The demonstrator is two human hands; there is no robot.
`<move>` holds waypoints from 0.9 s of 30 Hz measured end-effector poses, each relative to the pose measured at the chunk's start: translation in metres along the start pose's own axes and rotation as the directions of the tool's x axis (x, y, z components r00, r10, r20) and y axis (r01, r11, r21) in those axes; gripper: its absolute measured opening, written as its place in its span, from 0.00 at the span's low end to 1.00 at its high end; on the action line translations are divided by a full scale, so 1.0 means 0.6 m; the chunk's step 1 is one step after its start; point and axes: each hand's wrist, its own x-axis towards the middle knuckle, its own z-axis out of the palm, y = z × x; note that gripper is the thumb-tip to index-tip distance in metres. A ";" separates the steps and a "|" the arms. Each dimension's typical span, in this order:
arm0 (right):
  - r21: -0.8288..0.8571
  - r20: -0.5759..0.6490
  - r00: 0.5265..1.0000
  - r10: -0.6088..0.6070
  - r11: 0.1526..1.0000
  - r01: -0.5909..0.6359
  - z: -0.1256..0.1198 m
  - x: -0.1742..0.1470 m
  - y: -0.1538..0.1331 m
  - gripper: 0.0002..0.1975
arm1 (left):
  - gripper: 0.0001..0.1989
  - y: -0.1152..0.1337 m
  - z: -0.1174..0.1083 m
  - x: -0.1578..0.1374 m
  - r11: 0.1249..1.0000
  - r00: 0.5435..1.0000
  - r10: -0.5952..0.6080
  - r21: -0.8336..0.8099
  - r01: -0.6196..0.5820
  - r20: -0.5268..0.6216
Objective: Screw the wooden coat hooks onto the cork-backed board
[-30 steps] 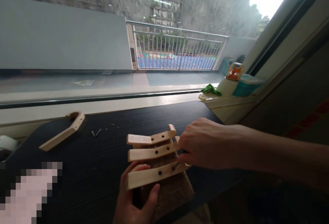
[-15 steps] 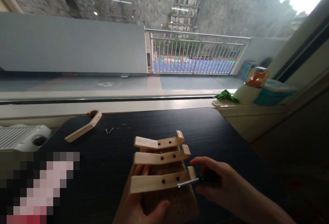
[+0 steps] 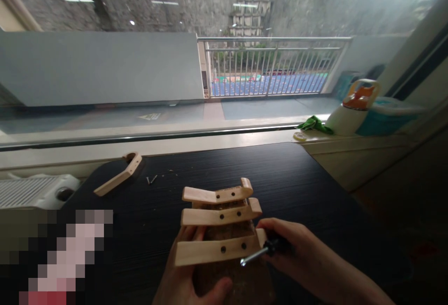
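A brown wooden board carries three pale wooden hooks, the nearest one with two dark holes and a curled right end. The middle hook and the far hook also show two holes each. My left hand grips the board from its left side, thumb on its near part and fingers partly hidden behind the hooks. In my right hand is a screwdriver with a black handle; its metal tip points left, just below the nearest hook. The fingers wrap the handle beside that hook's curled end.
On the black table a loose wooden hook lies at the back left, with screws and small crumbs near it. Behind runs a windowsill with a green cloth and a white bottle. A radiator stands left.
My right hand has moved left, closer to the board, and the screwdriver's tip has dropped a little below the nearest hook. My left hand keeps its hold; the view has shifted slightly.
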 end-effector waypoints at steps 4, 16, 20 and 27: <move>0.006 -0.041 0.997 -0.065 0.998 0.065 0.005 -0.003 -0.002 0.11 | 0.38 0.007 0.015 -0.003 0.997 0.997 -0.026 -0.071 0.021 -0.071; -0.091 -0.183 0.973 -0.142 0.988 0.127 0.034 -0.012 0.046 0.17 | 0.27 0.038 -0.009 -0.020 0.892 0.961 -0.269 -0.395 0.222 -0.066; -0.346 -0.100 0.967 -0.233 0.920 0.185 -0.015 -0.033 0.004 0.12 | 0.25 0.040 -0.017 -0.013 0.908 0.970 -0.237 -0.368 0.201 -0.056; -0.664 0.231 0.920 -0.318 0.639 0.388 -0.037 0.011 -0.111 0.10 | 0.16 0.028 -0.007 0.004 0.953 0.988 -0.109 -0.294 0.073 -0.107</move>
